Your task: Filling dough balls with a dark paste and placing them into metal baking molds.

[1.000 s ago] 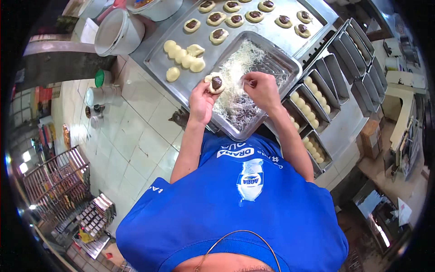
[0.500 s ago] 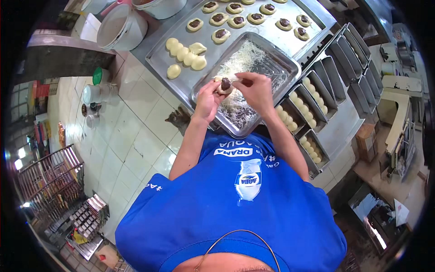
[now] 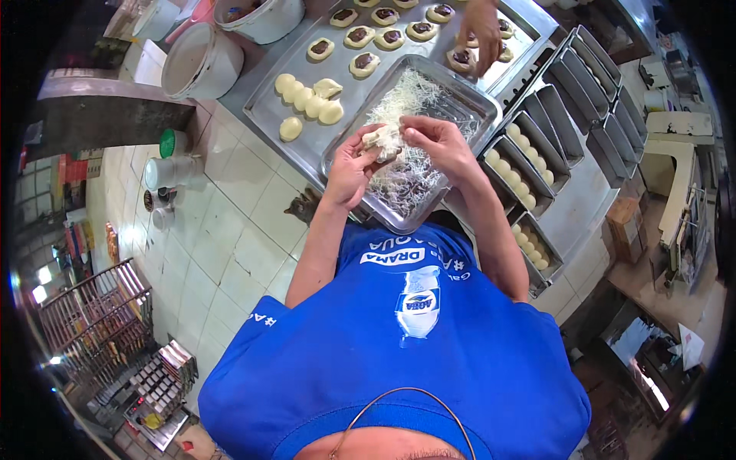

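My left hand point(image 3: 351, 165) is closed around a dough piece point(image 3: 381, 142) now mostly covered with white grated shreds. My right hand point(image 3: 438, 144) pinches shreds at that piece's right side. Both are over a steel pan point(image 3: 490, 103) of loose shreds, which rests on a large baking tray point(image 3: 267, 113). On the tray lie several dough rounds with dark filling point(image 3: 364, 65) and a cluster of plain pale dough pieces point(image 3: 303, 98).
Another person's hand point(image 3: 479, 42) reaches onto the tray from above. Loaf tins point(image 3: 573, 92), several holding dough balls point(image 3: 515, 180), line the right side. White buckets point(image 3: 199, 61) stand upper left. A cat point(image 3: 301, 207) is on the tiled floor below.
The dark-topped piece in my left hand has become covered in white shreds as my hands came together over the pan. Another person's hand has appeared at the tray's upper right.
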